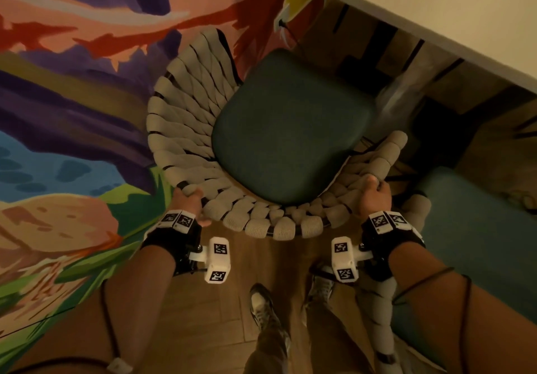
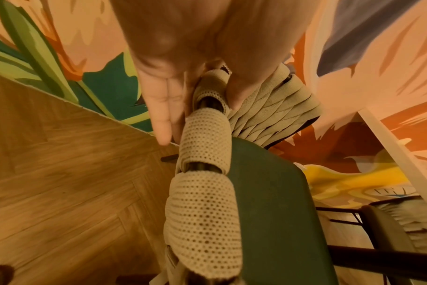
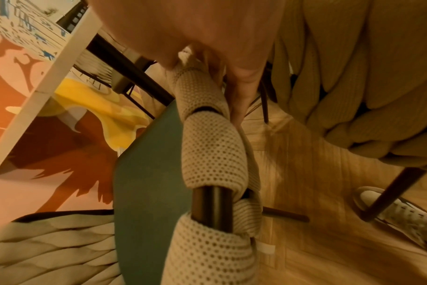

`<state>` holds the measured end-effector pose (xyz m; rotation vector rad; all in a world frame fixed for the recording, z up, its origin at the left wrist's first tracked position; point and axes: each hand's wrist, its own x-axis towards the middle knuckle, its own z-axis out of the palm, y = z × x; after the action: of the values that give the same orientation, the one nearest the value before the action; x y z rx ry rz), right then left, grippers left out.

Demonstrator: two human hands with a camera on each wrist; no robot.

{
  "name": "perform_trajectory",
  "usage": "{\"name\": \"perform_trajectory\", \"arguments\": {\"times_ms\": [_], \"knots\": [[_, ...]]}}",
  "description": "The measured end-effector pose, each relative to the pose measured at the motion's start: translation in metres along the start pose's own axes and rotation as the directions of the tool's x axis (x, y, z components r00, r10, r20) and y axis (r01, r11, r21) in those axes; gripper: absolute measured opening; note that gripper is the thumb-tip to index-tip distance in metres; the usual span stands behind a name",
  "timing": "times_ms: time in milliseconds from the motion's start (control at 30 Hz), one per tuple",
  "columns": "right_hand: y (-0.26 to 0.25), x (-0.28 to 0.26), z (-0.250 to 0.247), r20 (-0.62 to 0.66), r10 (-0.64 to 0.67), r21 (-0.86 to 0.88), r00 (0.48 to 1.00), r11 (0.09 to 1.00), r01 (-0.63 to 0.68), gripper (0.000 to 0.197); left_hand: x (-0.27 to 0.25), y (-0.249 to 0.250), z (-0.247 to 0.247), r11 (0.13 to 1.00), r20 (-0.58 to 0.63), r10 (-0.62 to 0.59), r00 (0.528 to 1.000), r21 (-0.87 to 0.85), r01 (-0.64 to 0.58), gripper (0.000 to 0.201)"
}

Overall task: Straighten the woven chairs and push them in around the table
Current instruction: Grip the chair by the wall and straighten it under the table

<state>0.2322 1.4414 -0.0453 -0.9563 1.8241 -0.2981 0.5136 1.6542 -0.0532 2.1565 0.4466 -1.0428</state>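
Item: woven chair [image 1: 189, 129] — beige knitted straps wound round a dark metal frame, dark green seat cushion [image 1: 290, 126]. We found it standing on the herringbone wood floor [image 1: 203, 315], turned at an angle to the white table [image 1: 436, 10], its front edge close to the table's edge but the seat not under it. A painted mural wall [image 1: 58, 83] ran along its left side.

Left hand [image 1: 190, 199]: we noted it clamped on the curved back rim at the chair's left rear, thumb inside the rim and fingers [image 2: 163, 108] down the outer side.

Right hand [image 1: 373, 196]: clamped on the rim at the right rear, fingers [image 3: 241, 92] wrapped over the strapped tube. Both wrists carried black bands with white marker blocks.

Second woven chair [image 1: 418, 208]: same beige straps and a teal cushion [image 1: 479, 243], just beside the first on its right, near the right hand. We could not tell whether the two chairs touched.

Also recorded — the person's two grey shoes [image 1: 261, 307] on the floor behind the chair back, and dark table legs [image 1: 386, 39] under the tabletop.
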Motion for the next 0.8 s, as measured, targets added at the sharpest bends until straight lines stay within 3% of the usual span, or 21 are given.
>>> {"name": "perform_trajectory", "arguments": {"times_ms": [200,667,800], "knots": [[-0.018,0.021,-0.009,0.0,-0.004,0.005,1.0,1.0,0.004,0.049,-0.024,0.028,0.018,0.999,0.087,-0.018,0.996,-0.031,0.021,0.048],[-0.03,0.04,-0.011,-0.009,-0.025,0.054,1.0,0.998,0.025,0.05,-0.022,0.051,0.037,0.999,0.098,-0.04,0.994,-0.022,0.042,0.053],[-0.022,0.035,-0.006,-0.02,-0.016,0.032,1.0,0.999,0.017,0.062,-0.025,0.047,0.04,0.999,0.075,-0.022,0.997,-0.047,0.025,0.054]]}}
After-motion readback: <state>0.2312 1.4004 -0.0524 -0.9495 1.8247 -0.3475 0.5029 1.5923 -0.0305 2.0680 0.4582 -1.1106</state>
